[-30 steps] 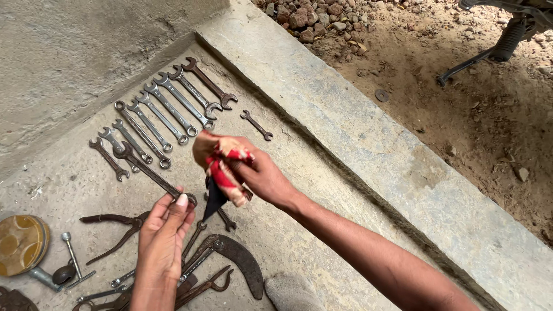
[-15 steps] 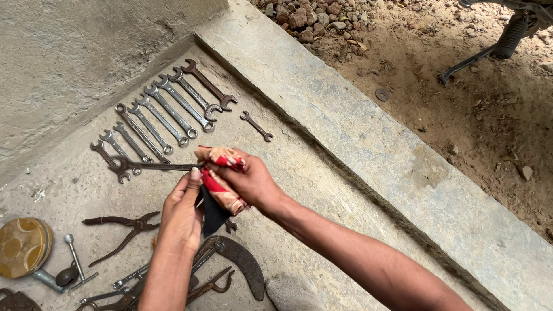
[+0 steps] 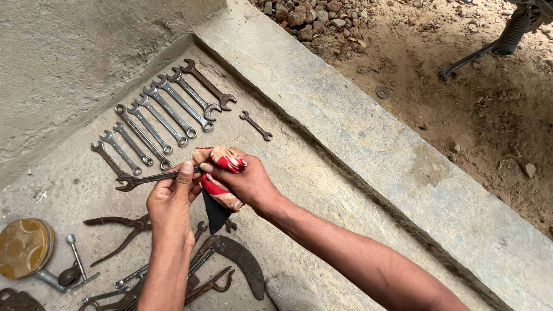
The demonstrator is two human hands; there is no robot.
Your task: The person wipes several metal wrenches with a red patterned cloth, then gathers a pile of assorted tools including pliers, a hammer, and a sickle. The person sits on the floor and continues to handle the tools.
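wrench [image 3: 151, 178] sat clenched in the left hand [image 3: 171, 203] while the right hand [image 3: 245, 184] gripped a red rag [image 3: 222, 175] around it, above the concrete floor [image 3: 299, 173]; a row of spanners [image 3: 158, 115] lay just beyond, pliers [image 3: 118, 230] nearby.

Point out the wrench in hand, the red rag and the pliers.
wrench [image 3: 141, 179], head view, on its rusty shaft near the open jaw end.
red rag [image 3: 226, 161], head view, on the bunched top.
pliers [image 3: 118, 230], head view, on the handles.
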